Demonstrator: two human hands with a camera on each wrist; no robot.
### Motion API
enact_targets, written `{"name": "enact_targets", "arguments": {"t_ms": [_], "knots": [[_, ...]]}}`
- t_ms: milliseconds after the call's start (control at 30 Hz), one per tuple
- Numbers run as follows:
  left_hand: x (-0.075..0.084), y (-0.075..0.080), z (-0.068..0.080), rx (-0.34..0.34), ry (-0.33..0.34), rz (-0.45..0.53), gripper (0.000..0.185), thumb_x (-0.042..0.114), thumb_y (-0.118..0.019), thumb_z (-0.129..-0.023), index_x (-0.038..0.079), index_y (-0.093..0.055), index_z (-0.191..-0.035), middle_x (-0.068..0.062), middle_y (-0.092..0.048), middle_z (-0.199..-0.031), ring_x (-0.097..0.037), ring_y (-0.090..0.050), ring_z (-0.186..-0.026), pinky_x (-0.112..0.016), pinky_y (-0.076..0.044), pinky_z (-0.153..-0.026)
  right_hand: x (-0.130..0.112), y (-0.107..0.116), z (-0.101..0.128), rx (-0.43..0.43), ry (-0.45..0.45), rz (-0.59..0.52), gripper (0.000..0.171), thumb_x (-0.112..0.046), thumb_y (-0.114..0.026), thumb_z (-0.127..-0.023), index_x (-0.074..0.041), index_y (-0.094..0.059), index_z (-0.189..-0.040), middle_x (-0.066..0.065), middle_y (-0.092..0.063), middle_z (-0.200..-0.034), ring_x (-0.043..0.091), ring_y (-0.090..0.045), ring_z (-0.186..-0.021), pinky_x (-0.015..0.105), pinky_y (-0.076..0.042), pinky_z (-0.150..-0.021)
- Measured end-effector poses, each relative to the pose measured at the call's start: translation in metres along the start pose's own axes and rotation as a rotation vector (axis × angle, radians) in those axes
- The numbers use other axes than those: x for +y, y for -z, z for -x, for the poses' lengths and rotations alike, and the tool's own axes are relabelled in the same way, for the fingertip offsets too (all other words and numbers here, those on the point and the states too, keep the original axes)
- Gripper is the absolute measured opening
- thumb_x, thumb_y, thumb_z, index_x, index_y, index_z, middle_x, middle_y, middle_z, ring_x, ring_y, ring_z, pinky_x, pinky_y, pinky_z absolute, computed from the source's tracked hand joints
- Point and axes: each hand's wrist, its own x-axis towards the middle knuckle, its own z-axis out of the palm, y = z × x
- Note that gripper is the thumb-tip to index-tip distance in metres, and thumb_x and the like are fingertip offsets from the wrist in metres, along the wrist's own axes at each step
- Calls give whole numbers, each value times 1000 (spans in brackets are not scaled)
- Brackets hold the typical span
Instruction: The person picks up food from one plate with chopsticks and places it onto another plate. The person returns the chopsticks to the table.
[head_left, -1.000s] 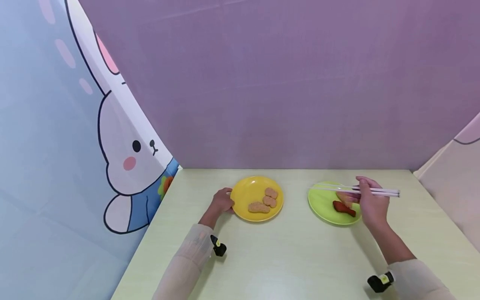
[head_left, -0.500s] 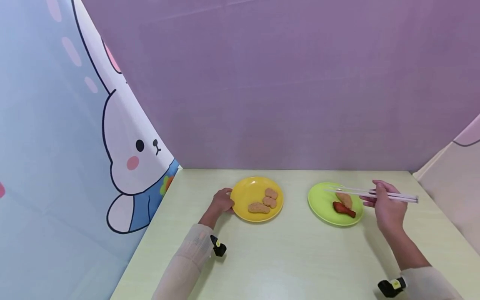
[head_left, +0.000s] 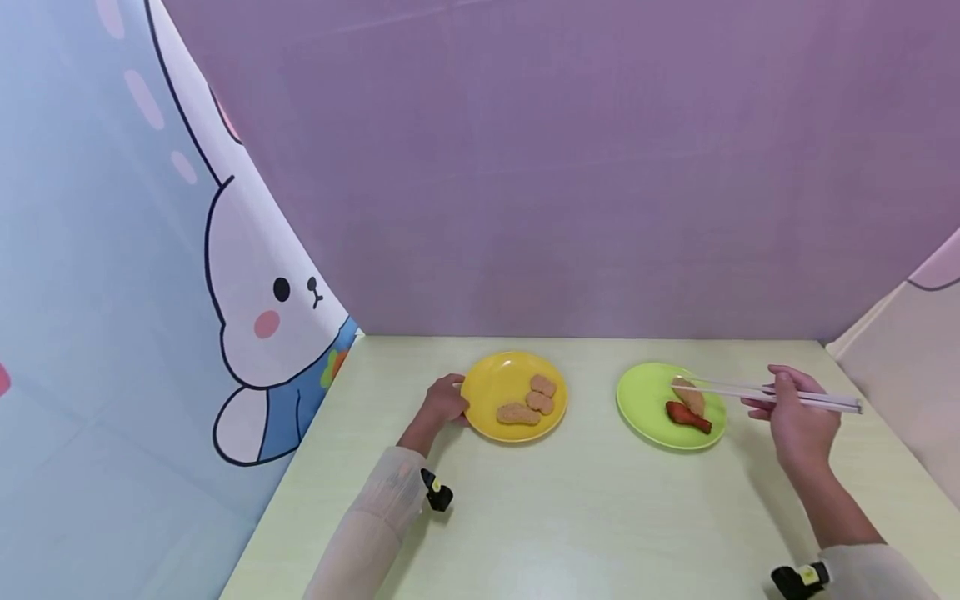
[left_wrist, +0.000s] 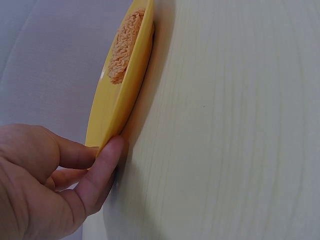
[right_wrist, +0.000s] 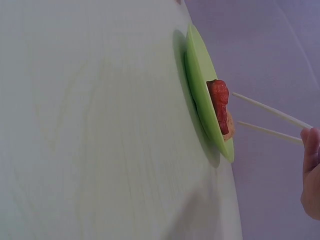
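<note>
My left hand [head_left: 444, 402] pinches the left rim of a yellow plate [head_left: 483, 387], thumb and fingers on either side of the rim in the left wrist view. Several breaded, nugget-like pieces [head_left: 518, 414] lie on its right half. My right hand [head_left: 804, 417] holds a pair of pale chopsticks [head_left: 817, 400] to the right of a green plate [head_left: 645, 408]. The chopstick tips stand apart over that plate, with nothing between them. On the green plate lie a reddish-brown drumstick [head_left: 687, 417] and a tan breaded piece [head_left: 690, 398] just behind it.
Both plates rest on a pale wood-grain table [head_left: 570, 517]. A purple cloth wall [head_left: 570, 167] rises at the table's far edge. On the left hangs a blue cloth with a rabbit print [head_left: 255, 333]; a whitish cloth [head_left: 900, 358] borders the right side.
My right hand has moved right with the chopsticks, drawing back from over the green plate. The left hand and both plates stay in place.
</note>
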Motion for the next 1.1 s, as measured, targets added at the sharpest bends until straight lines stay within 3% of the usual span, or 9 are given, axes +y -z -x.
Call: {"name": "enact_targets", "arguments": {"t_ms": [300, 567, 967, 1100], "knots": [[-5, -2, -3, 1, -28, -1, 66, -5, -62, -83, 6, -49, -147, -16, -70, -109, -15, -69, -62, -26, -61, -56, 2, 6, 1, 11, -36, 33, 15, -15, -62, -100, -12, -76, -102, 2, -71, -73, 17, -72, -52, 27, -56, -43], [-4, -2, -1, 15, -52, -2, 65, -6, -61, -84, 5, -50, -147, -18, -69, -116, -15, -70, -64, -26, -61, -57, 3, 7, 0, 32, -15, 66, 15, -13, -61, -100, -13, -76, -100, 1, -71, -73, 15, -72, -51, 27, -56, -42], [-4, -2, -4, 9, -15, -3, 66, -5, -61, -84, 6, -49, -148, -18, -68, -115, -15, -69, -62, -26, -61, -56, 4, 9, 1, 63, 11, 132, 14, -14, -62, -100, -12, -75, -104, -2, -69, -72, 11, -69, -48, 24, -54, -41], [-4, -1, -5, 7, -5, 3, 66, -5, -62, -85, 7, -49, -148, -18, -68, -117, -15, -69, -62, -26, -61, -56, 6, 11, 1, 49, -28, 167, 15, -17, -61, -101, -16, -75, -102, -4, -70, -71, 11, -70, -49, 24, -55, -42]]}}
